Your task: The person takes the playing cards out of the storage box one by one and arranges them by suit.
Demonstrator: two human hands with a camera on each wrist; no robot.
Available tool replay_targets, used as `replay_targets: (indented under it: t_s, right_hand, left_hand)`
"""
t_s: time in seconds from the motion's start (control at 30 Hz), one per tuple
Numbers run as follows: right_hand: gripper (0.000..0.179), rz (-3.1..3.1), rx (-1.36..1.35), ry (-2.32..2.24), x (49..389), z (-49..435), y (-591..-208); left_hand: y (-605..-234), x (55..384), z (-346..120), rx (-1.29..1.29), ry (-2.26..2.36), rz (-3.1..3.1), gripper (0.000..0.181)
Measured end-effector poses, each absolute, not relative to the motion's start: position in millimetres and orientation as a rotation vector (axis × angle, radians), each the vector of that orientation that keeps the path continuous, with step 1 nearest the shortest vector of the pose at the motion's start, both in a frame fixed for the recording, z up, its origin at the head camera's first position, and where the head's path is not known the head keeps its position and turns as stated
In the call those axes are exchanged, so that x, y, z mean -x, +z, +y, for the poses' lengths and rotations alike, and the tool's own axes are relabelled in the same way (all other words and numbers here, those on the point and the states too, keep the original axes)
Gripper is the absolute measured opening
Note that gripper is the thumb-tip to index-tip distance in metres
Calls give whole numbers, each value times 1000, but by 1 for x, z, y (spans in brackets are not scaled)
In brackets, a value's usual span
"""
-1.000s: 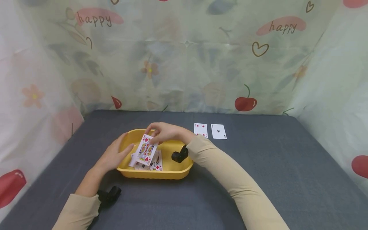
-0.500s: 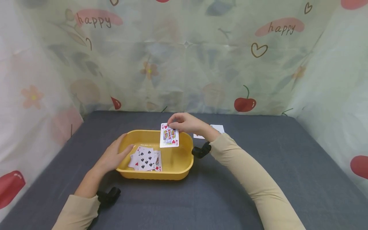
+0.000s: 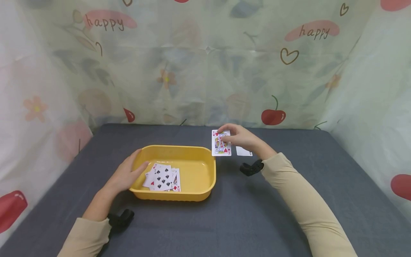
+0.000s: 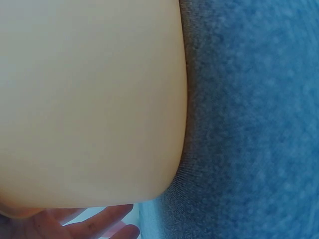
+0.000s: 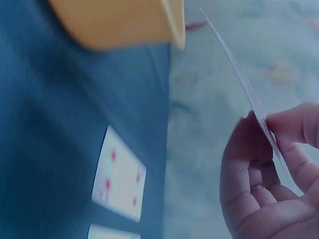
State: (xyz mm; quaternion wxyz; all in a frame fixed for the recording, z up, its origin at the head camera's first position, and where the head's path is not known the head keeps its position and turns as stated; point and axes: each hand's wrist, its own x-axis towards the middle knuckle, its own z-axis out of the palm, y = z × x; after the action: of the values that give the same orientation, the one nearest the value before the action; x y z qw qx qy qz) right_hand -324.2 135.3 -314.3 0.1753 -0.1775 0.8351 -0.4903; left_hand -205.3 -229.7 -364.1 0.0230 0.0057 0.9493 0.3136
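My right hand [image 3: 242, 138] pinches a king of hearts playing card [image 3: 219, 150] between thumb and fingers, face toward me, just beyond the right end of a yellow basin [image 3: 196, 195]. Seen edge-on in the right wrist view, the held card [image 5: 239, 74] is raised above the table. My left hand [image 3: 124, 174] grips the basin's left end, thumb over the rim and fingers outside. Inside lie several overlapping playing cards, a seven of spades [image 3: 163, 178] on top. A four of diamonds [image 5: 119, 174] lies on the table, hidden in the head view behind the held card.
An ace of clubs [image 3: 244, 152], partly covered by my right hand in the head view, lies on the dark cloth-covered table [image 3: 205, 228]. A printed curtain [image 3: 205, 89] hangs behind the far edge and along both sides.
My right hand has lifted the king of hearts out of the basin and carried it right, past the rim. The seven of spades has come into view. My left hand stays at the basin.
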Motion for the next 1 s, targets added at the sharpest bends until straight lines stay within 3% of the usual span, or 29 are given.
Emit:
replay_targets:
  t_s: [0.53, 1.0]
  right_hand:
    - [42, 2564, 87, -1470, 348, 232, -344]
    - [47, 2684, -155, -1330, 356, 257, -368]
  left_hand:
    - [-364, 204, -230, -33, 973, 2953, 74]
    - [-364, 204, -229, -22, 978, 2936, 75]
